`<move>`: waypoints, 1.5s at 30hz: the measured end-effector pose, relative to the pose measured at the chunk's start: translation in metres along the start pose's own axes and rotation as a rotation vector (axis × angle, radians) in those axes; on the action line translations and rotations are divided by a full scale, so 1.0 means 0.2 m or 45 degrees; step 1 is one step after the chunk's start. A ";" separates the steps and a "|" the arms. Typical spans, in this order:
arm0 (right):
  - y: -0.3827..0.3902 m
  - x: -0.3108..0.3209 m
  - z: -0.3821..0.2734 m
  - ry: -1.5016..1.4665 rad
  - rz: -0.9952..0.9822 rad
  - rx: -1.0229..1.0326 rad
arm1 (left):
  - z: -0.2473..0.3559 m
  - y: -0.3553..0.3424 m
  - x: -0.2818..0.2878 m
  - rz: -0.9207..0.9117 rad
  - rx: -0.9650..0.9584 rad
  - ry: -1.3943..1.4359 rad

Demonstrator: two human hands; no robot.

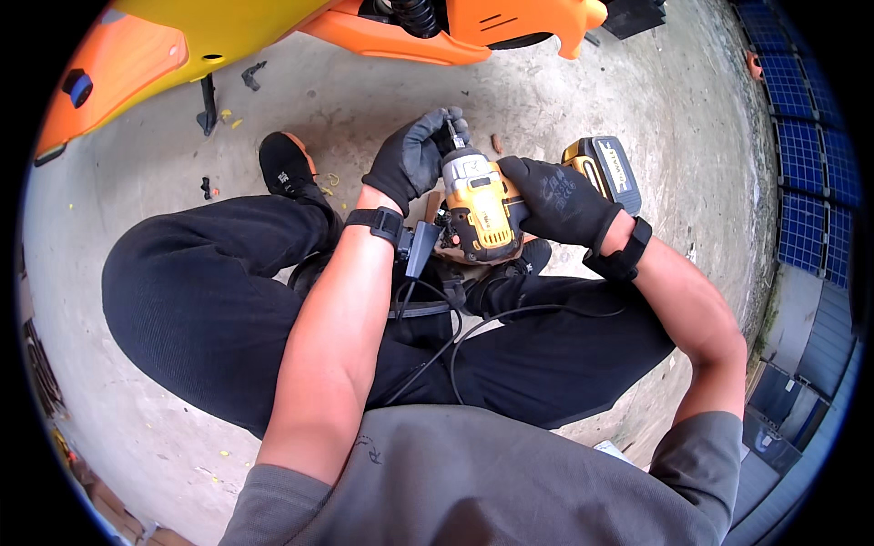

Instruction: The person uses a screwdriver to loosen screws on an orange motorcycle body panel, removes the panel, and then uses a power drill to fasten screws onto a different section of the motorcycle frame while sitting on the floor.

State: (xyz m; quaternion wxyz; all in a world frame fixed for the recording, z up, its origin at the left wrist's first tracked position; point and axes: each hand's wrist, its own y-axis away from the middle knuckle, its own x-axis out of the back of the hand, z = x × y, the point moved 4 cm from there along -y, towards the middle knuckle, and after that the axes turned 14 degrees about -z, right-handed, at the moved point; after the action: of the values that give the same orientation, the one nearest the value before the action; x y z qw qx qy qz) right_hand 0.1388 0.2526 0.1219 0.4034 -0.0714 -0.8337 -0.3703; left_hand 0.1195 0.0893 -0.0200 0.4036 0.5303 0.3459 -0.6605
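Note:
A yellow and black cordless impact driver (482, 211) is held over my lap, its nose pointing away from me. My right hand (560, 202), in a black glove, is wrapped round its handle. The large battery (612, 173) sticks out beyond that hand to the right. At the nose, my gloved left hand (411, 159) has its fingers closed about a thin metal bit (454, 135). The bit's far tip is partly hidden by the fingertips. Black straps circle both wrists, and a grey connector with a black cable (421, 250) lies beside the left wrist.
An orange and yellow vehicle body (273, 36) overhangs the far side, with a dark stand (208, 107) reaching the concrete floor (637, 100). Small black parts (253, 75) and yellow scraps lie about. Blue panels (806, 150) stand along the right. My bent legs (200, 291) flank the driver.

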 end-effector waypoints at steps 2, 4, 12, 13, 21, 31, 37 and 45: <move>0.00 0.01 0.00 -0.030 -0.011 -0.021 | 0.00 0.00 0.00 -0.001 -0.003 0.014; -0.01 0.01 0.00 -0.056 -0.033 -0.053 | 0.00 -0.01 0.00 0.005 -0.010 0.039; -0.03 -0.02 0.03 -0.008 0.031 -0.007 | -0.02 0.00 -0.01 -0.014 -0.016 0.120; -0.04 -0.02 0.02 0.001 0.029 -0.014 | -0.02 0.01 -0.02 0.011 -0.022 0.126; -0.02 -0.06 0.08 0.094 0.187 0.071 | 0.01 -0.07 -0.08 -0.014 0.089 -0.069; -0.06 -0.05 0.01 0.080 0.055 -0.070 | 0.06 -0.12 -0.04 0.287 0.131 -0.683; -0.06 -0.04 -0.01 0.133 0.023 -0.109 | 0.08 -0.09 -0.16 0.464 0.145 -0.808; -0.09 -0.06 0.02 0.171 0.115 -0.032 | 0.15 -0.07 -0.24 0.474 0.205 -1.585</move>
State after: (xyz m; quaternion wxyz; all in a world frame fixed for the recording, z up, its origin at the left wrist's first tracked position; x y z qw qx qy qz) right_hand 0.1369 0.2441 0.1021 0.4737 -0.0890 -0.7960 -0.3661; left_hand 0.1007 0.0770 0.0328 0.5949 0.1282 -0.1006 -0.7871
